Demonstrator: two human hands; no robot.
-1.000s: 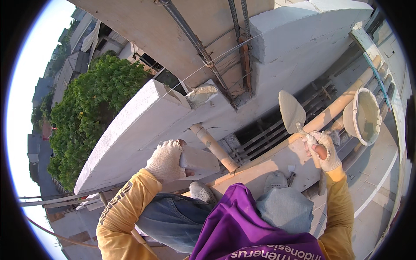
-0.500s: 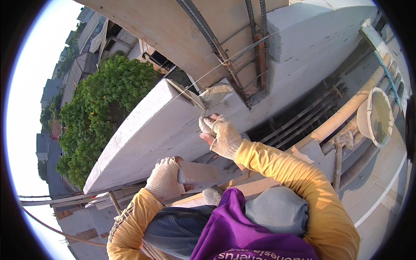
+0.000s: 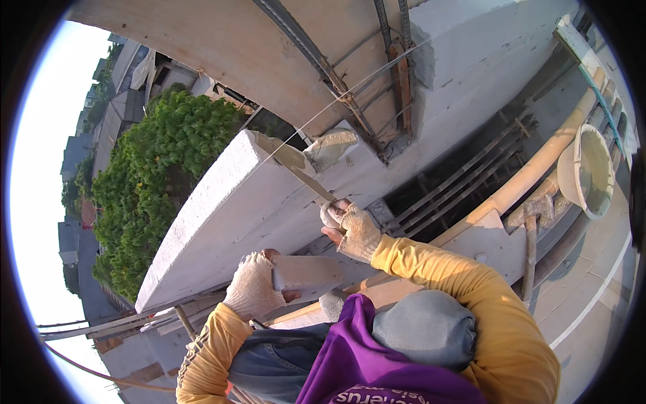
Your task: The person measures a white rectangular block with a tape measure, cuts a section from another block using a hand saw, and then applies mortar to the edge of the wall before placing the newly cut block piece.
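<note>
My gloved left hand (image 3: pixel 254 286) is closed on a pale rectangular block (image 3: pixel 315 273) at the lower middle, beside my legs. In my right hand (image 3: pixel 352 230), also in a fingerless glove, is the handle of a trowel (image 3: pixel 307 180). Its blade is edge-on against the cut end of a curved white block wall (image 3: pixel 198 219), just below a thin taut string. Grey mortar (image 3: pixel 331 145) is lumped on the notched part of that wall to the blade's upper right.
A beige column (image 3: pixel 222 47) with rusty rebar (image 3: pixel 346 97) rises behind. A mortar bucket (image 3: pixel 592 168) and a hammer-like tool (image 3: pixel 530 242) rest by bamboo poles (image 3: pixel 562 145) at right, beside a dark slatted opening (image 3: pixel 468 178). Treetops and roofs lie far below at left.
My right hand and trowel swung leftward from near the bucket to the wall's cut end, then lowered slightly. My left hand still grips the block, in nearly the same place.
</note>
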